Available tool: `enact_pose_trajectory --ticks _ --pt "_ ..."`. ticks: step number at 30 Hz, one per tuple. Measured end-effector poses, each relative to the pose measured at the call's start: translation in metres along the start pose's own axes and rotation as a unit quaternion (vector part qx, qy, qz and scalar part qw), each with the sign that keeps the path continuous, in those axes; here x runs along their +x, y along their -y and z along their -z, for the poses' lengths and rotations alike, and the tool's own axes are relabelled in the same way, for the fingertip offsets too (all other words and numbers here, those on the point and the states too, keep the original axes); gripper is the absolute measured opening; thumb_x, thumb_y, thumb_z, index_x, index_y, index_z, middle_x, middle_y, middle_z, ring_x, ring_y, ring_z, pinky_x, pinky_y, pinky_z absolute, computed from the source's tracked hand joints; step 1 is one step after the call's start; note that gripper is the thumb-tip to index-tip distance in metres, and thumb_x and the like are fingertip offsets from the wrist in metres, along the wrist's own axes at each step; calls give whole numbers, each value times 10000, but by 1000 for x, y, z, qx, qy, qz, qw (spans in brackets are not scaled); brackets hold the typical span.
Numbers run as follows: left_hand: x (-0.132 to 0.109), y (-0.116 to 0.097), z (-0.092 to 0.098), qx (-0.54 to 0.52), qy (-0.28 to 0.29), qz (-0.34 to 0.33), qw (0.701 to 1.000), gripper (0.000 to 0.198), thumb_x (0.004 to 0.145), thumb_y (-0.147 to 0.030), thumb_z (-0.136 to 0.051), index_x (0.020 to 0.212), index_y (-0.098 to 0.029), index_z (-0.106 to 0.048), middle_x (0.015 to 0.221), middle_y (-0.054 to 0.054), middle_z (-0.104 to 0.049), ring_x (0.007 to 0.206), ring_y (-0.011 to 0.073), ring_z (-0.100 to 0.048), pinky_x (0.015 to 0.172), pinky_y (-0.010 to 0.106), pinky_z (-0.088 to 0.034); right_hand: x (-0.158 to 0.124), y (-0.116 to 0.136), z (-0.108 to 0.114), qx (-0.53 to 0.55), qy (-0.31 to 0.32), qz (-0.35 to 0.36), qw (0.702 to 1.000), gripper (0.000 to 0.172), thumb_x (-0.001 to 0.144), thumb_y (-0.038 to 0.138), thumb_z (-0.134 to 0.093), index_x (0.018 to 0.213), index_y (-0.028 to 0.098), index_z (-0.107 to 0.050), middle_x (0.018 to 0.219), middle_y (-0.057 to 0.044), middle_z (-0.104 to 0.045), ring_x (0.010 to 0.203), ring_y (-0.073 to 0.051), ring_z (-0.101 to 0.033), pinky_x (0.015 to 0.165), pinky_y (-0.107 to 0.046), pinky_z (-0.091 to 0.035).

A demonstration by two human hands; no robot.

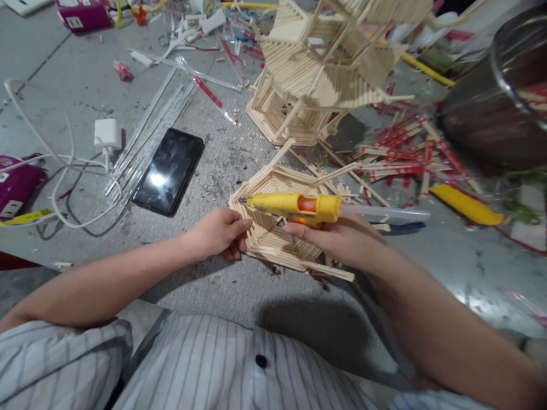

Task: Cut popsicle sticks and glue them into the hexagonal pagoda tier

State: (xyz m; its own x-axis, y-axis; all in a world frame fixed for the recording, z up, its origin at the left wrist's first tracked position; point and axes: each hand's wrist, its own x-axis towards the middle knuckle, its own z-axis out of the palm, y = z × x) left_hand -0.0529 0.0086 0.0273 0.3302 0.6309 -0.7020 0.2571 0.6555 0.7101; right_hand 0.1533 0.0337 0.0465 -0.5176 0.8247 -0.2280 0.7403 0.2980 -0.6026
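My right hand (pixel 342 236) grips a yellow hot glue gun (pixel 277 204); a clear glue stick (pixel 384 213) sticks out of its back. Its nozzle points left, at the upper left corner of a hexagonal frame of wooden sticks (pixel 290 177) lying on the table. Several longer sticks jut from the frame's corners. My left hand (pixel 224 232) is closed on the frame's left edge, thumb against the sticks. Just behind stands a taller tiered stick structure (pixel 307 74), its top cut off by the view.
A black phone (pixel 168 171) and a white charger (pixel 107 134) with a looped cable lie at left. Clear glue sticks (pixel 147 131) lie beyond. At right are red-tipped sticks (pixel 405 154), a yellow comb-like piece (pixel 465 205) and a large metal pot (pixel 491 97).
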Motion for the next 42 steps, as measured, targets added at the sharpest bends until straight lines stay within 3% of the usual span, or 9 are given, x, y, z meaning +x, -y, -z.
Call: enact_pose_trajectory --ticks 13,21,33,42 --pt "-1 0 -1 -2 -13 -4 1000 332 919 -220 -396 613 -140 -495 507 -23 -555 347 52 -482 398 179 -405 -1 1 -1 18 -14 19 1000 351 819 463 -513 1033 236 -675 917 -28 -711 840 -246 -662 733 -373 -558" --pt "0 1 0 4 -6 -6 1000 339 924 -222 -392 617 -128 -503 515 -12 -558 361 57 -500 394 182 -418 -2 -7 -2 17 -17 12 1000 393 813 516 -508 1047 247 -674 936 -41 -704 900 -274 -650 774 -425 -546" --pt "-1 -1 0 -6 -8 2 1000 338 923 -213 -389 615 -132 -501 510 -13 -565 348 53 -491 388 168 -404 0 9 -3 74 -29 30 996 328 789 483 -528 963 239 -662 878 -31 -704 771 -230 -663 691 -347 -550" --pt "0 0 1 -1 -8 0 1000 340 914 -231 -422 603 -126 -512 480 -16 -551 348 53 -497 385 163 -403 -4 -2 -4 -10 -52 11 999 350 785 549 -516 873 247 -669 778 -52 -673 729 -257 -644 659 -412 -533"
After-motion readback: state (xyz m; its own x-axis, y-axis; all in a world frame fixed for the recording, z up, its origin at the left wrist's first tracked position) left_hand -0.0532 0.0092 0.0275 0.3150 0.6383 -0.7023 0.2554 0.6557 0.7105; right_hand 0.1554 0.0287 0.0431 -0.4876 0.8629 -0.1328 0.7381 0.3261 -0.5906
